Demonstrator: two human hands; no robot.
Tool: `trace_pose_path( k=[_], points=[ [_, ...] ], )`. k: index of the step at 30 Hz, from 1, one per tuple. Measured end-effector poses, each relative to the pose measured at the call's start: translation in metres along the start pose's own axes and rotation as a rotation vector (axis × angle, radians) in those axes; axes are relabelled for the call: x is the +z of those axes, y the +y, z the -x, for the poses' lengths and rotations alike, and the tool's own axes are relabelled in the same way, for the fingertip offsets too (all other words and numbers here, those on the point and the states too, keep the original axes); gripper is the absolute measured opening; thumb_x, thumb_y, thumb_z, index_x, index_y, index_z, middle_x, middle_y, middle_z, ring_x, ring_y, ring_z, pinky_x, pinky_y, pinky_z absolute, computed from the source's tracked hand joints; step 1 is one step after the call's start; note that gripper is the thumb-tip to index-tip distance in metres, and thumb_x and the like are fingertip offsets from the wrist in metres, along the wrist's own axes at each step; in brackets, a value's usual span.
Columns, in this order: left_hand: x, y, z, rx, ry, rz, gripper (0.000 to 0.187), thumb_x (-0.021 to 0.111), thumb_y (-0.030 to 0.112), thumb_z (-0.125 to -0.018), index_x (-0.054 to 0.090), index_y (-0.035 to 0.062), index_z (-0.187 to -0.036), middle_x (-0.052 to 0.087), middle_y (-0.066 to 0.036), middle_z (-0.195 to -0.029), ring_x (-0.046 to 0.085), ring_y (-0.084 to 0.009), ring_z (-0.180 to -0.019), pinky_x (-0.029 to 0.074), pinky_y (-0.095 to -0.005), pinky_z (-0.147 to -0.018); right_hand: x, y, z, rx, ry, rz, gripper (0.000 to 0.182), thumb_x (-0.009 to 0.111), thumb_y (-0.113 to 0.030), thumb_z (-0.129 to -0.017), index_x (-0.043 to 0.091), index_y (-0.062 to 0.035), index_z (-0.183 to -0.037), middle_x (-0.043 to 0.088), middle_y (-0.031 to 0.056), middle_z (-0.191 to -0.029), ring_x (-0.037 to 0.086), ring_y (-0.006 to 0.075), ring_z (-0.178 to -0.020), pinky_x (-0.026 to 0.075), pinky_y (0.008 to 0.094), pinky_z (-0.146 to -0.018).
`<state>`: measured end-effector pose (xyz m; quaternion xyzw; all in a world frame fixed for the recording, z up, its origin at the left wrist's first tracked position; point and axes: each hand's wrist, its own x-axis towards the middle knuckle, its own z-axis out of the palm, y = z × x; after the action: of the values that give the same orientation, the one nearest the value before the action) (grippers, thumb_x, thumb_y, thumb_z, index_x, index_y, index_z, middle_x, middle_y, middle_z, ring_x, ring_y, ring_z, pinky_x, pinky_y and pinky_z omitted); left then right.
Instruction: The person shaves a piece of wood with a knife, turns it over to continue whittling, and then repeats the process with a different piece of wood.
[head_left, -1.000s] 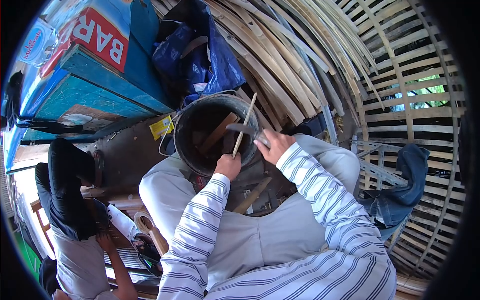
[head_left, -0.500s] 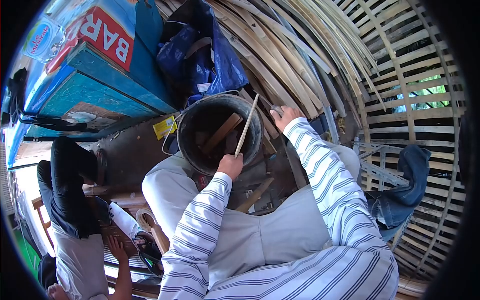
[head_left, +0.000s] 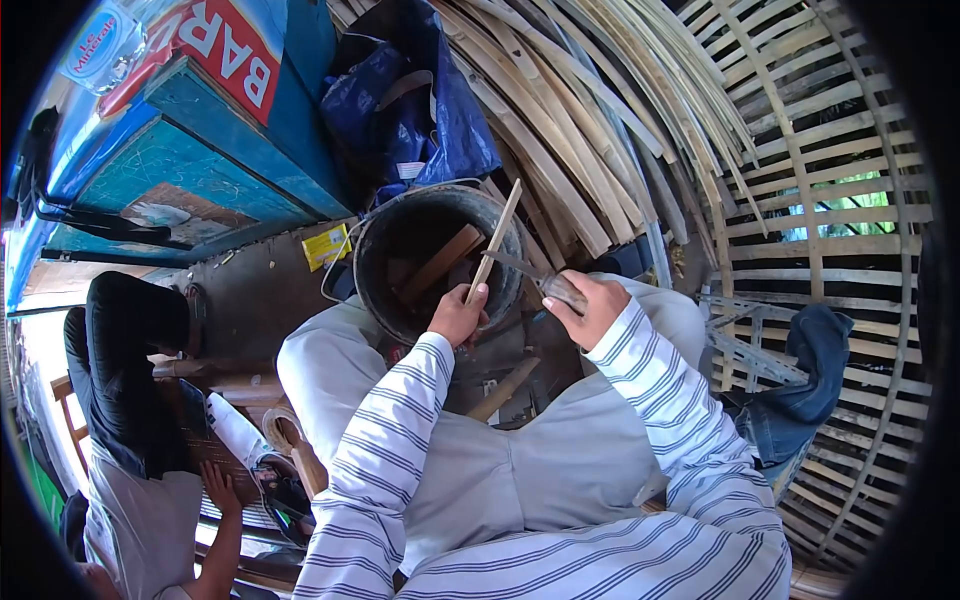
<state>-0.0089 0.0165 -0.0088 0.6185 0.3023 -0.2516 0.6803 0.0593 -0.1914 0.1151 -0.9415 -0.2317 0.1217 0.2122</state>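
My left hand point(head_left: 459, 314) is closed round the lower end of a thin bamboo strip point(head_left: 503, 228), which slants up over the rim of a dark bucket point(head_left: 372, 290) between my knees. In my right hand point(head_left: 598, 308) is a knife point(head_left: 567, 292), gripped by its thick handle. Its blade points left, with the tip right at the strip just above my left fingers. A brown piece of wood point(head_left: 440, 262) leans inside the bucket.
Long bamboo slats point(head_left: 560, 130) are piled beyond the bucket, beside a blue tarp bag point(head_left: 420, 120). A blue cabinet point(head_left: 220, 170) stands at left. Another person's hand point(head_left: 220, 487) rests at lower left. Jeans point(head_left: 815, 380) hang at right.
My right hand has come down and left from beside the bucket, bringing the knife blade to the strip. My left hand still holds the strip, now slightly more upright in view.
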Motion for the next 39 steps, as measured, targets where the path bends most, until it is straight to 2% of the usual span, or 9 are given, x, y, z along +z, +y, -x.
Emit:
trace_pose_path(
  k=[4, 5, 8, 14, 22, 26, 27, 36, 39],
  points=[
    [-0.003, -0.001, -0.007, -0.028, -0.049, -0.051, 0.046, 0.046, 0.044, -0.103, 0.064, 0.0028, -0.111, 0.063, -0.006, -0.072, 0.055, -0.0134, -0.045, 0.048, -0.0305, -0.043, 0.010, 0.015, -0.018, 0.037, 0.008, 0.110, 0.050, 0.069, -0.040, -0.087, 0.064, -0.0015, -0.118, 0.070, 0.0231, -0.096, 0.067, 0.0425, -0.088, 0.054, 0.0463, -0.079],
    [-0.002, -0.003, -0.011, -0.016, -0.034, -0.081, 0.046, 0.044, 0.043, -0.103, 0.065, 0.0021, -0.106, 0.063, -0.006, -0.071, 0.057, -0.0141, -0.046, 0.049, -0.0309, -0.043, 0.020, 0.025, -0.031, 0.131, -0.066, 0.127, 0.052, 0.064, -0.046, -0.089, 0.061, -0.0072, -0.123, 0.070, 0.0214, -0.100, 0.067, 0.0417, -0.091, 0.053, 0.0495, -0.080],
    [-0.001, -0.001, -0.017, -0.132, -0.037, -0.053, 0.047, 0.044, 0.042, -0.103, 0.064, 0.0002, -0.100, 0.060, -0.006, -0.067, 0.055, -0.0154, -0.045, 0.048, -0.0320, -0.042, 0.033, 0.019, -0.057, 0.287, -0.104, 0.189, 0.051, 0.061, -0.046, -0.090, 0.061, -0.0089, -0.124, 0.070, 0.0224, -0.099, 0.066, 0.0404, -0.099, 0.052, 0.0501, -0.087],
    [-0.002, 0.002, -0.020, -0.171, 0.038, -0.083, 0.051, 0.048, 0.045, -0.101, 0.062, -0.0016, -0.085, 0.054, -0.006, -0.060, 0.053, -0.0176, -0.044, 0.045, -0.0337, -0.041, 0.069, 0.014, -0.032, -0.048, -0.169, 0.297, 0.045, 0.061, -0.045, -0.090, 0.061, -0.0122, -0.121, 0.070, 0.0199, -0.087, 0.070, 0.0402, -0.080, 0.055, 0.0521, -0.074],
    [-0.006, 0.011, -0.018, -0.138, 0.075, -0.085, 0.053, 0.052, 0.046, -0.099, 0.061, -0.0013, -0.077, 0.055, -0.007, -0.058, 0.053, -0.0166, -0.043, 0.041, -0.0330, -0.040, 0.075, 0.014, -0.037, -0.079, -0.051, 0.310, 0.043, 0.063, -0.046, -0.089, 0.062, -0.0146, -0.119, 0.069, 0.0168, -0.081, 0.070, 0.0380, -0.074, 0.054, 0.0515, -0.067],
    [-0.005, 0.007, -0.016, -0.178, -0.035, 0.113, 0.055, 0.050, 0.051, -0.100, 0.059, 0.0000, -0.081, 0.053, -0.004, -0.060, 0.049, -0.0142, -0.043, 0.040, -0.0303, -0.040, 0.070, 0.010, -0.038, 0.024, -0.130, 0.216, 0.046, 0.064, -0.047, -0.086, 0.064, -0.0129, -0.117, 0.071, 0.0182, -0.090, 0.070, 0.0384, -0.080, 0.056, 0.0502, -0.071],
    [-0.005, 0.006, -0.019, -0.181, -0.055, 0.122, 0.053, 0.050, 0.051, -0.099, 0.058, 0.0008, -0.084, 0.054, -0.004, -0.060, 0.051, -0.0146, -0.043, 0.042, -0.0306, -0.039, 0.070, 0.009, -0.039, 0.067, -0.137, 0.179, 0.045, 0.064, -0.047, -0.086, 0.065, -0.0131, -0.116, 0.072, 0.0178, -0.095, 0.070, 0.0374, -0.086, 0.056, 0.0491, -0.078],
    [-0.001, 0.001, -0.025, -0.127, 0.018, 0.052, 0.050, 0.049, 0.049, -0.100, 0.059, 0.0005, -0.090, 0.055, -0.004, -0.061, 0.052, -0.0139, -0.041, 0.045, -0.0301, -0.038, 0.049, -0.003, -0.058, 0.264, -0.417, 0.274, 0.056, 0.064, -0.056, -0.086, 0.065, -0.0153, -0.123, 0.070, 0.0168, -0.106, 0.067, 0.0346, -0.104, 0.050, 0.0469, -0.095],
    [0.001, -0.011, -0.033, -0.081, 0.048, -0.058, 0.052, 0.050, 0.047, -0.100, 0.062, -0.0023, -0.088, 0.064, -0.012, -0.067, 0.064, -0.0243, -0.051, 0.053, -0.0376, -0.048, 0.055, 0.001, -0.057, 0.307, -0.392, 0.282, 0.057, 0.066, -0.055, -0.085, 0.064, -0.0139, -0.124, 0.069, 0.0172, -0.111, 0.064, 0.0359, -0.109, 0.048, 0.0473, -0.099]
  ],
)
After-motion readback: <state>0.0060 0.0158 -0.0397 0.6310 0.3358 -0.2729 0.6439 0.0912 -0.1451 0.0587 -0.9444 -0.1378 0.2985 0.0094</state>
